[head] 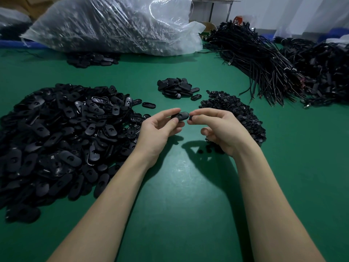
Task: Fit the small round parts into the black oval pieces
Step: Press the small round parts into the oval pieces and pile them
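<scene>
Forearms are reaching over the green counter [179,205]. We're holding a black oval piece [180,116] w/ left hand [160,129], fingers pinching it above the counter. Right hand [219,127] is pinching a small round part [190,118] at the oval's end. Oval pile [56,138] is lying left; round-part pile [236,112] right.

Green table cover [188,214]: smooth, matt, faint sheen under light. Left of it, big heap of oval pieces [56,138]: black plastic, semi-gloss, smooth faces. Oval piece [180,116] held above table: same black plastic, slight shine. Pile of small round parts [236,114] on table's right: black, matt. Bag [113,23] at far edge: clear, crinkled glossy plastic film. Cable bundles [255,59] far right: black, matt sheathing.
</scene>
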